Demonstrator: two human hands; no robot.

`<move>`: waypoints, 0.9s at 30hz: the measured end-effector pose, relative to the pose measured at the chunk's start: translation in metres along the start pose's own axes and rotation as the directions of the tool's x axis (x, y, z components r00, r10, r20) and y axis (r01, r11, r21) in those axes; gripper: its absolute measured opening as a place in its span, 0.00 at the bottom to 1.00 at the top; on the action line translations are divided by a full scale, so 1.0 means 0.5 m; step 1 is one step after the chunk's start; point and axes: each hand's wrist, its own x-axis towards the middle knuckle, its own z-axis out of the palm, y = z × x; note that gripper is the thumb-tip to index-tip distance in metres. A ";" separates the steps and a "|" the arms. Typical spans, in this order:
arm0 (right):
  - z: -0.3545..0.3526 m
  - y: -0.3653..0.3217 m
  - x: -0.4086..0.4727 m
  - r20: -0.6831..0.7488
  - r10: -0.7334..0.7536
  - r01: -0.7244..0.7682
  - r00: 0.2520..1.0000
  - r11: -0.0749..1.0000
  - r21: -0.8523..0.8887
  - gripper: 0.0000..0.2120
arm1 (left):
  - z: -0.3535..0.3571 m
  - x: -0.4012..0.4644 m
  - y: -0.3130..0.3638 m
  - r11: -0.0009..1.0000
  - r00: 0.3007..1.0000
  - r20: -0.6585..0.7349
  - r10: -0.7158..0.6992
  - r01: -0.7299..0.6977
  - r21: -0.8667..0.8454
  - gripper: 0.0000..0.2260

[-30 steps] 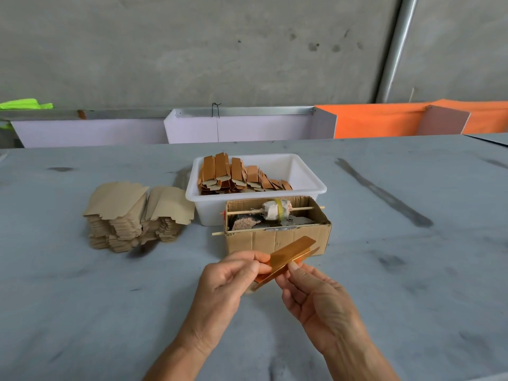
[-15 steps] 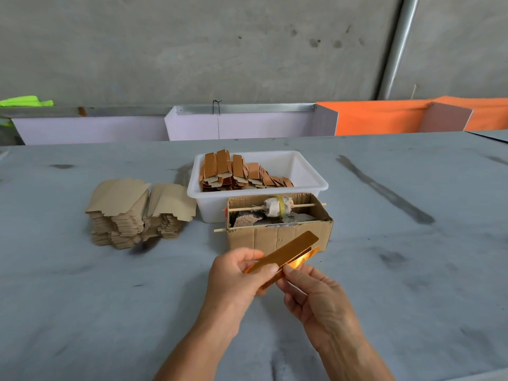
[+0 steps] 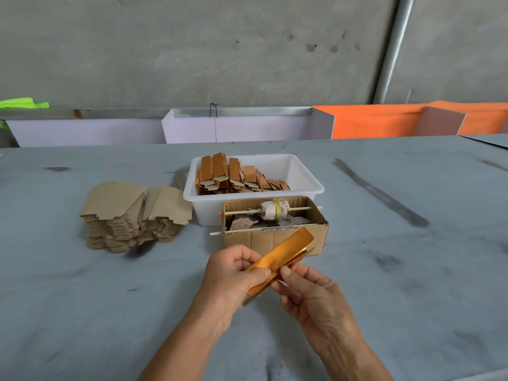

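Left hand [image 3: 231,276] closed further over gold strip [image 3: 286,250], right hand [image 3: 313,298] pinching its edge

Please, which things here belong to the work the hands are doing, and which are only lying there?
Belonging, likely: gold strip, held by left hand and right hand; folded pieces in white tub; stack of brown blanks; cardboard box.
Only lying about, it seems: green cloth; orange boards; white boards.

White tub [image 3: 204,213] behind cardboard box [image 3: 247,239]; card stack [image 3: 118,199], seemingly unfolded blanks.
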 end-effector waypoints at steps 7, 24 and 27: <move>0.003 0.010 0.008 -0.086 -0.064 0.060 0.994 0.997 -0.048 0.08 | 0.004 -0.008 -0.004 0.990 0.999 0.041 -0.024 0.030 -0.138 0.05; -0.027 -0.009 0.008 -0.116 -0.134 0.126 0.984 0.989 -0.074 0.03 | 0.001 0.001 -0.025 0.954 0.996 -0.089 -0.010 -0.017 -0.299 0.14; -0.019 0.009 0.016 -0.156 -0.100 0.100 0.983 0.995 -0.009 0.05 | 0.024 -0.001 -0.050 0.886 0.993 -0.085 -0.083 0.035 -0.462 0.10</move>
